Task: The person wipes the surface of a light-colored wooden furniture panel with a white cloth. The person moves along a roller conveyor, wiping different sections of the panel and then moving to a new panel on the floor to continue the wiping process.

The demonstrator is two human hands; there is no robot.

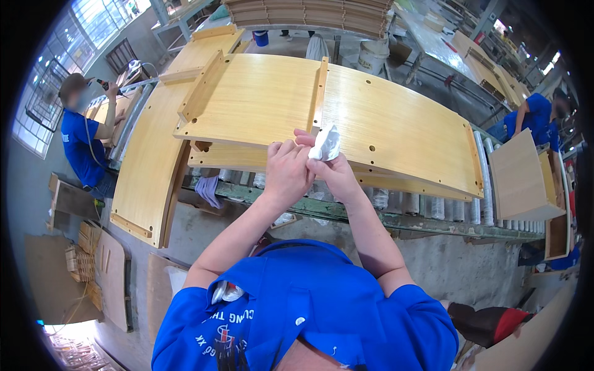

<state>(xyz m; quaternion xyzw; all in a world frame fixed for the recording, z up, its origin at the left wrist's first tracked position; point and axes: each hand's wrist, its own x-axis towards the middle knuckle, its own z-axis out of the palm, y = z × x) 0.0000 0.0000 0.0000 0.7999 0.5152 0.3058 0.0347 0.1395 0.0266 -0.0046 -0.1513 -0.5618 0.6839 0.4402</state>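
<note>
Above the yellow wood panel [396, 117], my two hands meet in front of my chest. A small crumpled white plastic bag [327, 143] sits between them, its loose end pointing up. My right hand [337, 178] pinches the bag from below and the right. On its other side my left hand [288, 172] is closed, with curled fingers gripping the bag's edge. What the bag contains cannot be made out. The panel has drilled holes and a wooden crosspiece [320, 93] just beyond my fingers. Beneath it lies another yellow panel [232, 157].
The panels rest on a roller conveyor [438, 209]. More yellow panels [145, 164] stand at the left. A person [83, 139] in blue holds a power tool at far left; another person [535, 117] works at far right by a wooden box [523, 176]. A purple cloth [209, 188] hangs below.
</note>
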